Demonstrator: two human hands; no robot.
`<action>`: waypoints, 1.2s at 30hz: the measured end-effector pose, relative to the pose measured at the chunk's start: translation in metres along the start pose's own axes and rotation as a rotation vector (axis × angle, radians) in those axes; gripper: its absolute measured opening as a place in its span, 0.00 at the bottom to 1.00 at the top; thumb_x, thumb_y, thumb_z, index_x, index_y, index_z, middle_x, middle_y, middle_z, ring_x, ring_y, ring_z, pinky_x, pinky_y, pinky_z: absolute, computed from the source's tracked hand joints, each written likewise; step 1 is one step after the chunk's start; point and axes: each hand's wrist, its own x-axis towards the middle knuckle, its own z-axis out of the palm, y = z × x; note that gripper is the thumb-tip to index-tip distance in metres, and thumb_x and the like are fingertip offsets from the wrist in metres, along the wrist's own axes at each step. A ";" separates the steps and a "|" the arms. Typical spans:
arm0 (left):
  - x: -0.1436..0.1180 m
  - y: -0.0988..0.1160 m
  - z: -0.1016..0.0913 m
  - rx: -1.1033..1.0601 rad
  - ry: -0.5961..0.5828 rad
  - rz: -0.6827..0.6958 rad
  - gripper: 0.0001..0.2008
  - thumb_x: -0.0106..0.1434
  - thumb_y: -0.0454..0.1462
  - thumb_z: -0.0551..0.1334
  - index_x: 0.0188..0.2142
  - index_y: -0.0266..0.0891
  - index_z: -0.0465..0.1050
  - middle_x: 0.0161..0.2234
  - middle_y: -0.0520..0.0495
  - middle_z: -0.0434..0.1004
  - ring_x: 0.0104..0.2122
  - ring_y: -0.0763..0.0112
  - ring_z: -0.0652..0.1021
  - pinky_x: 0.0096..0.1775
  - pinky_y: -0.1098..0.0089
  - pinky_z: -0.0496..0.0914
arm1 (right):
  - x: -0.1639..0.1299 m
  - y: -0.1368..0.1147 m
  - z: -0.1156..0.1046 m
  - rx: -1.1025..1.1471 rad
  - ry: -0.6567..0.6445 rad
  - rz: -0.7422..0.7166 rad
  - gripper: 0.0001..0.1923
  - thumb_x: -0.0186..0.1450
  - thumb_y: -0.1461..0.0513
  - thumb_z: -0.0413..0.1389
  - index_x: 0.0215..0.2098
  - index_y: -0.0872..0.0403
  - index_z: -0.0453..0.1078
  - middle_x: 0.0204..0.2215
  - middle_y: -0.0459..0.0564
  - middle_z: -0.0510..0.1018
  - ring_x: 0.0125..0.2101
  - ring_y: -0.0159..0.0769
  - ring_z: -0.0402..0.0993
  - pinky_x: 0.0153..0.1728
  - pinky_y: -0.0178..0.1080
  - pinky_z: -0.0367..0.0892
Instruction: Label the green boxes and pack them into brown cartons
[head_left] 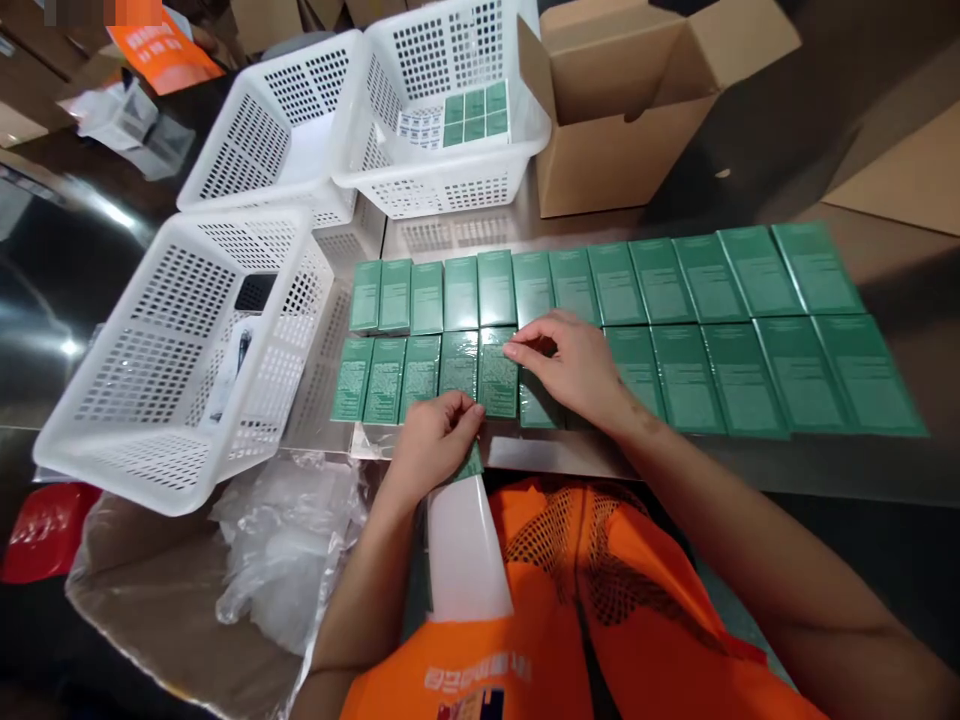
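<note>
Two rows of green boxes [694, 380] lie side by side on the metal table, several with glossy, shiny faces. My right hand [566, 360] is over the front row, thumb and index finger pinched at the upper right corner of one green box [497, 385]. Whether a small thing sits in that pinch cannot be made out. My left hand [437, 440] is closed at the table's front edge, just below the same row. From under its fingers a white sheet with a green end [466, 550] hangs down against the orange vest [540, 520].
White perforated baskets [169, 375] stand left and behind; one holds a black item [255, 292], another small green-topped boxes [475, 115]. An open cardboard carton [611, 150] is at the back. Below the left edge, a lined bin [180, 600] holds clear plastic [281, 550].
</note>
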 end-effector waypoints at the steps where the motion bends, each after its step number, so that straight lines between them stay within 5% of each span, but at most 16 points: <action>1: 0.001 0.001 0.000 0.027 0.008 -0.007 0.14 0.66 0.44 0.57 0.26 0.41 0.68 0.20 0.54 0.70 0.23 0.72 0.69 0.29 0.70 0.60 | 0.001 0.002 0.002 -0.037 0.011 -0.012 0.05 0.62 0.59 0.64 0.31 0.52 0.78 0.32 0.48 0.78 0.30 0.36 0.73 0.36 0.40 0.67; 9: 0.008 0.009 0.003 0.187 0.008 -0.097 0.14 0.64 0.41 0.58 0.23 0.41 0.67 0.17 0.55 0.64 0.22 0.71 0.66 0.29 0.69 0.56 | 0.000 0.006 0.011 -0.199 0.001 -0.006 0.07 0.66 0.57 0.62 0.33 0.50 0.79 0.33 0.48 0.77 0.32 0.39 0.72 0.34 0.41 0.63; 23: 0.014 0.020 0.005 0.352 0.012 -0.148 0.13 0.62 0.38 0.59 0.21 0.42 0.68 0.19 0.52 0.69 0.24 0.68 0.69 0.31 0.68 0.58 | -0.005 0.004 0.018 -0.309 0.004 0.003 0.08 0.67 0.57 0.60 0.32 0.50 0.78 0.37 0.50 0.77 0.33 0.40 0.73 0.31 0.41 0.63; 25: 0.014 0.024 0.005 0.432 0.009 -0.161 0.12 0.62 0.37 0.59 0.21 0.42 0.68 0.20 0.50 0.71 0.26 0.65 0.71 0.31 0.67 0.57 | -0.004 0.004 0.019 -0.331 0.022 0.002 0.05 0.66 0.58 0.61 0.38 0.50 0.77 0.42 0.52 0.76 0.32 0.40 0.73 0.31 0.42 0.64; 28: 0.008 0.026 0.001 0.485 0.017 -0.163 0.13 0.62 0.38 0.60 0.21 0.42 0.69 0.21 0.49 0.73 0.27 0.64 0.72 0.31 0.67 0.56 | -0.007 0.003 0.017 -0.256 0.092 0.026 0.26 0.61 0.60 0.65 0.57 0.52 0.67 0.52 0.57 0.71 0.30 0.38 0.73 0.32 0.43 0.68; 31: -0.003 0.022 -0.005 0.390 0.239 -0.156 0.13 0.66 0.45 0.60 0.28 0.42 0.74 0.21 0.51 0.73 0.25 0.66 0.73 0.31 0.68 0.59 | -0.024 -0.003 0.011 0.003 0.144 0.020 0.34 0.60 0.58 0.66 0.61 0.51 0.60 0.50 0.55 0.73 0.31 0.38 0.74 0.33 0.43 0.71; 34: -0.012 0.019 -0.005 0.259 0.637 -0.129 0.18 0.70 0.49 0.55 0.35 0.42 0.77 0.23 0.51 0.76 0.26 0.68 0.75 0.31 0.70 0.62 | -0.053 -0.018 0.007 0.206 0.058 -0.027 0.28 0.61 0.52 0.66 0.56 0.48 0.65 0.42 0.50 0.77 0.35 0.39 0.76 0.34 0.41 0.72; 36: -0.013 0.018 0.000 0.174 0.787 -0.084 0.21 0.72 0.49 0.51 0.35 0.41 0.77 0.27 0.49 0.78 0.28 0.69 0.76 0.32 0.71 0.64 | -0.069 -0.028 0.007 0.206 -0.042 -0.117 0.22 0.62 0.52 0.66 0.52 0.47 0.70 0.39 0.48 0.79 0.38 0.39 0.76 0.38 0.41 0.71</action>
